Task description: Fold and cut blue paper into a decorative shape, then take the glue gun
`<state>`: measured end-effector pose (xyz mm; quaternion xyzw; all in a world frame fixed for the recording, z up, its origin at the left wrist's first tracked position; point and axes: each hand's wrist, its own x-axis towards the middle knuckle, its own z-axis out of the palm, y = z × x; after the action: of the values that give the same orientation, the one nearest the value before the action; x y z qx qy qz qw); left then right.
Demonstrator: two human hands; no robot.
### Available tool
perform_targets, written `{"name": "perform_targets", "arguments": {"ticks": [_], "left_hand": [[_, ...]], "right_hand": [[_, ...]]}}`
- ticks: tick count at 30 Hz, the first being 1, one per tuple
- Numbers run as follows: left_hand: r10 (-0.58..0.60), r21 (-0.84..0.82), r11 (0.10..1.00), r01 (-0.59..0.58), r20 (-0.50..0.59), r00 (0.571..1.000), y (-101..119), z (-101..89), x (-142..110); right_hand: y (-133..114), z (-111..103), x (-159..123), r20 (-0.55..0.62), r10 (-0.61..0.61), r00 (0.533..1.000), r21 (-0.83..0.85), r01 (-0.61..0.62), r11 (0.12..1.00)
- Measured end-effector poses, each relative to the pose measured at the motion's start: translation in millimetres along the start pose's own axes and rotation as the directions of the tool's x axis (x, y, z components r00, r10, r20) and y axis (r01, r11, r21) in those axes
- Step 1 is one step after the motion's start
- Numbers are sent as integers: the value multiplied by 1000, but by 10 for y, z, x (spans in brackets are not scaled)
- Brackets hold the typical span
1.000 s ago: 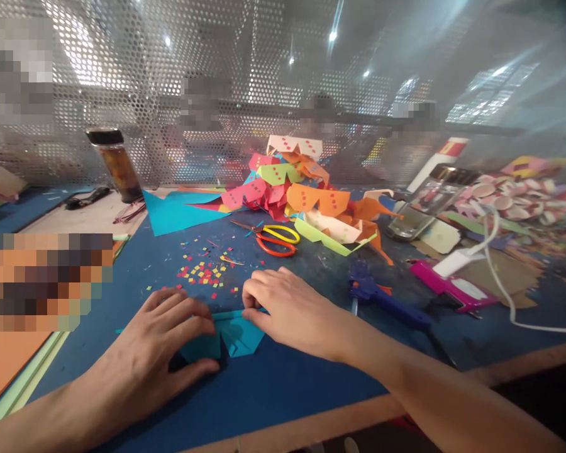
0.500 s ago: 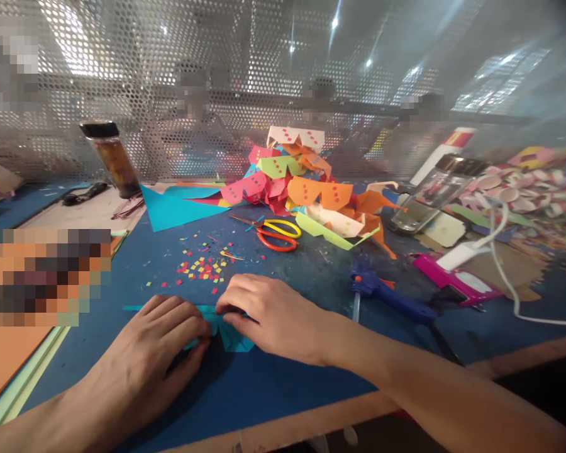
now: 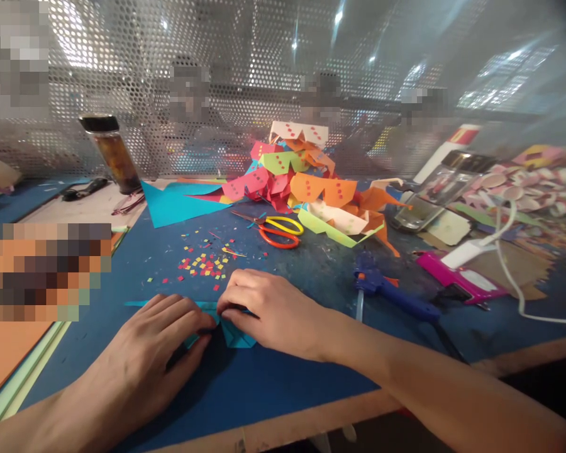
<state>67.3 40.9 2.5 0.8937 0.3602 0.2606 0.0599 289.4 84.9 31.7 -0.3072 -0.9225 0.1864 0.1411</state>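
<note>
A turquoise folded paper cutout [image 3: 239, 336], shaped like the paper glasses in the pile, lies on the blue table top. My left hand [image 3: 153, 352] covers its left half, fingers curled and closed on the paper near the middle. From the right, my right hand [image 3: 268, 314] pinches the same paper between thumb and fingers at its upper edge. The two hands' fingertips almost meet at the centre, hiding much of the cutout. Just beyond them are scattered small red and yellow paper squares [image 3: 202, 263].
Scissors [image 3: 280, 231] with yellow and red handles lie beyond the squares, before a pile of paper glasses [image 3: 323, 189]. At right are a blue glue gun [image 3: 391, 296], a pink device [image 3: 457, 277] with a white cable and a glass jar [image 3: 422, 201]. Coloured sheets [image 3: 9, 352] are stacked left.
Both hands stay on the turquoise paper with almost the same grip. My left fingertips have shifted slightly right, toward my right hand. The whole view has moved a little.
</note>
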Motion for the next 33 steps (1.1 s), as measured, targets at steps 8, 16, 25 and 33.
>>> {"name": "perform_targets", "arguments": {"ticks": [8, 16, 25, 33], "left_hand": [[0, 4, 1000, 0, -6, 1000, -10, -7, -9], [30, -5, 1000, -30, -6, 1000, -22, -9, -17], [62, -2, 998, -62, -13, 998, -12, -10, -3], [60, 12, 998, -60, -6, 998, -23, -10, -23]], "right_hand": [[31, 37, 8, -24, 64, 998, 81, -61, 995], [20, 51, 30, -29, 104, 994, 115, -100, 988], [-10, 51, 62, -23, 154, 988, 116, -150, 982], [-14, 44, 74, -19, 169, 985, 122, -165, 979]]}}
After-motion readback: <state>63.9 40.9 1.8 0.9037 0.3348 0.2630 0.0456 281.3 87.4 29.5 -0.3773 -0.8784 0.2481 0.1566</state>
